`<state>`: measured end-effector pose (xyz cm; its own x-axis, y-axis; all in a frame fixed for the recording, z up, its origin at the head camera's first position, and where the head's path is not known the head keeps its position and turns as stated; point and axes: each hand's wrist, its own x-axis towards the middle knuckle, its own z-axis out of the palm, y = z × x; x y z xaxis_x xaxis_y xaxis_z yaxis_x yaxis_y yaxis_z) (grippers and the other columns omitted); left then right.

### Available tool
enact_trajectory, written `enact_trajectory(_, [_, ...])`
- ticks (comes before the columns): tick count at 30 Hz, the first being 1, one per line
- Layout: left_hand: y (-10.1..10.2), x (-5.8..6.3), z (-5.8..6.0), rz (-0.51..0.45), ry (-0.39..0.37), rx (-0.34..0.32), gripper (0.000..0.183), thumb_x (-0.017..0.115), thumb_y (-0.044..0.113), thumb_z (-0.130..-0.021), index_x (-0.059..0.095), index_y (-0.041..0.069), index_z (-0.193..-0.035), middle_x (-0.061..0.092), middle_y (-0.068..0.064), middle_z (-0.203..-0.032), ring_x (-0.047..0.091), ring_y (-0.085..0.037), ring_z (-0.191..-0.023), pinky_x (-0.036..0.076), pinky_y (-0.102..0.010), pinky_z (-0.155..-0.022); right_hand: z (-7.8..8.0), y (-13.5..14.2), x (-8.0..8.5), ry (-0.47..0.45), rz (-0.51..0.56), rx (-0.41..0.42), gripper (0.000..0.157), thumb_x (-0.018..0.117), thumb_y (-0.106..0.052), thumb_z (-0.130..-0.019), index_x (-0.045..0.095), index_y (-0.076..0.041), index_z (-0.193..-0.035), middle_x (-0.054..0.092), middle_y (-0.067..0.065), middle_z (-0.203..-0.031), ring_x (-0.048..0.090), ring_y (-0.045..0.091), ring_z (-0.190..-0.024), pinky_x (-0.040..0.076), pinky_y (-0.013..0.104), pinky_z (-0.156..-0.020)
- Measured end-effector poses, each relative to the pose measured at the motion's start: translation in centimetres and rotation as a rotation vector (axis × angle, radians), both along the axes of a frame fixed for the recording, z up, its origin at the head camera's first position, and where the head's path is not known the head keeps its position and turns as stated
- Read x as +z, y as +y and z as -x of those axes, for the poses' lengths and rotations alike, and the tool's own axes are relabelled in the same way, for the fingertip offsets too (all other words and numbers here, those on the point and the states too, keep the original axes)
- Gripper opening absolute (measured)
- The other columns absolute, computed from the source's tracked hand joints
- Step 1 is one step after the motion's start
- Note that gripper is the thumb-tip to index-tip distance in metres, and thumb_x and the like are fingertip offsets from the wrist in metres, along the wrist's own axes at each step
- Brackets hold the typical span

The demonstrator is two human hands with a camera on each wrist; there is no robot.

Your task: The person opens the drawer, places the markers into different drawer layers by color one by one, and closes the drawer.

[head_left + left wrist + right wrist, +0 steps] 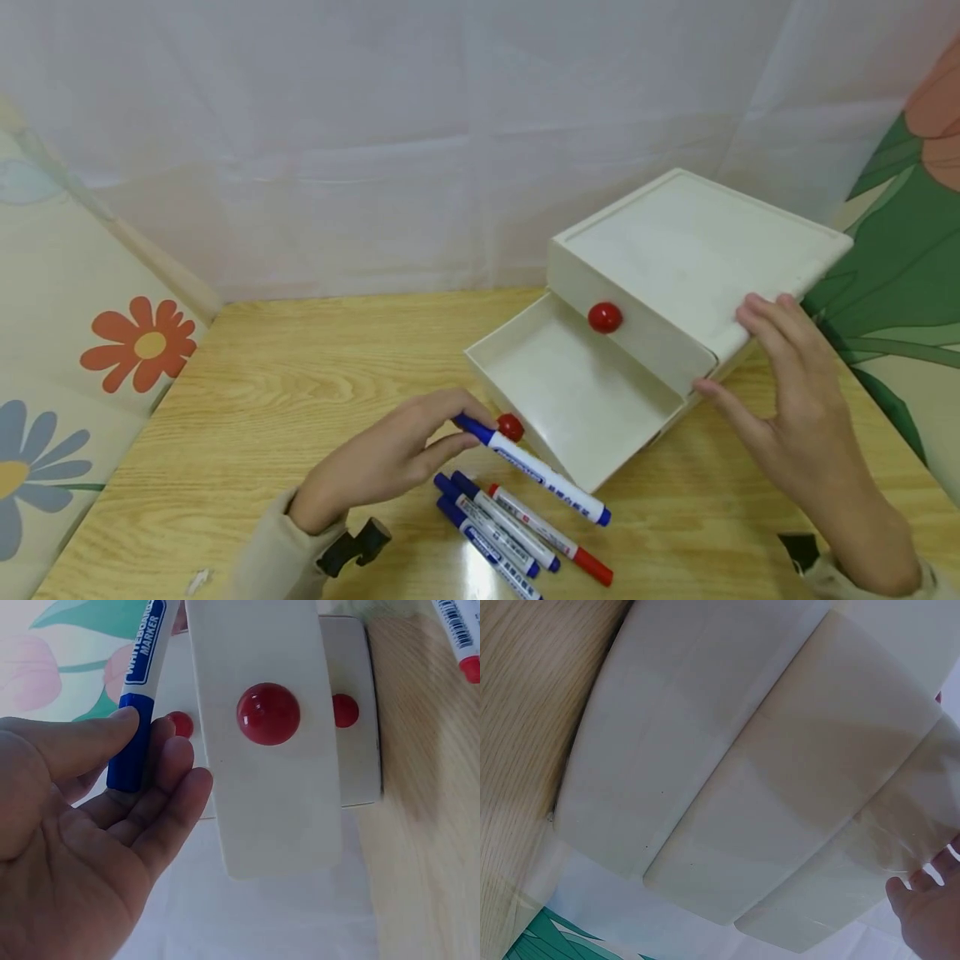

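My left hand (397,450) pinches a blue whiteboard marker (547,475) by its capped end, thumb on one side and fingers on the other. The marker slants across the front of a pulled-out drawer (577,383), just above the table. That drawer belongs to a white drawer cabinet (705,242) with red knobs; in the left wrist view its front (270,802) stands out between two closed drawers. My right hand (802,417) rests against the cabinet's right side, fingertips at the top edge and thumb lower near the front corner, with fingers extended.
Three blue markers (495,533) and a red marker (551,533) lie side by side on the wooden table (300,367), in front of the drawer. A small white scrap (198,581) is at the near left. A pale cloth (337,150) hangs behind, with flower-printed panels at both sides.
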<state>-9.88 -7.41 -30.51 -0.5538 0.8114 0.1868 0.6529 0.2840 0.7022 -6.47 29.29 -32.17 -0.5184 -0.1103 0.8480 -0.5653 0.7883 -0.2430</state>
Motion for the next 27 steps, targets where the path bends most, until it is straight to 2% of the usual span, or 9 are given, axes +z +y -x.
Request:
enact_trajectory(5, [0.3, 1.0, 0.8, -0.060, 0.027, -0.023, 0.023, 0.058, 0.003, -0.098, 0.060, 0.009, -0.120, 0.068, 0.001, -0.114, 0.064, -0.009, -0.106, 0.055, -0.027, -0.093, 0.0, 0.1, 0.0, -0.006, -0.004, -0.007, 0.082, 0.052, -0.060, -0.094, 0.052, 0.015, -0.127, 0.052, 0.034, -0.131, 0.037, 0.035, -0.144, 0.024, 0.037, -0.125])
enact_trajectory(12, [0.9, 2.2, 2.1, -0.040, 0.058, -0.008, 0.020, 0.057, 0.004, -0.098, 0.060, 0.008, -0.118, 0.067, 0.000, -0.111, 0.064, -0.009, -0.104, 0.055, -0.025, -0.091, -0.1, 0.2, 0.0, -0.014, -0.020, -0.015, 0.083, 0.051, -0.061, -0.094, 0.052, 0.016, -0.128, 0.052, 0.035, -0.132, 0.037, 0.037, -0.144, 0.023, 0.036, -0.125])
enact_trajectory(20, [1.9, 2.5, 3.4, -0.002, 0.039, 0.009, 0.017, 0.056, 0.001, -0.098, 0.060, 0.007, -0.114, 0.066, -0.001, -0.109, 0.064, -0.010, -0.102, 0.055, -0.023, -0.090, -0.1, 0.2, 0.0, -0.022, -0.008, -0.013, 0.084, 0.052, -0.061, -0.094, 0.052, 0.016, -0.128, 0.052, 0.035, -0.132, 0.036, 0.035, -0.144, 0.023, 0.036, -0.125])
enact_trajectory(27, [3.0, 2.5, 4.0, 0.050, 0.043, 0.015, 0.018, 0.053, 0.004, -0.101, 0.060, 0.005, -0.117, 0.066, -0.003, -0.111, 0.062, -0.011, -0.104, 0.054, -0.023, -0.092, -0.1, 0.2, 0.0, -0.014, -0.005, -0.010, 0.084, 0.052, -0.061, -0.093, 0.053, 0.016, -0.128, 0.052, 0.035, -0.131, 0.037, 0.034, -0.144, 0.024, 0.036, -0.125])
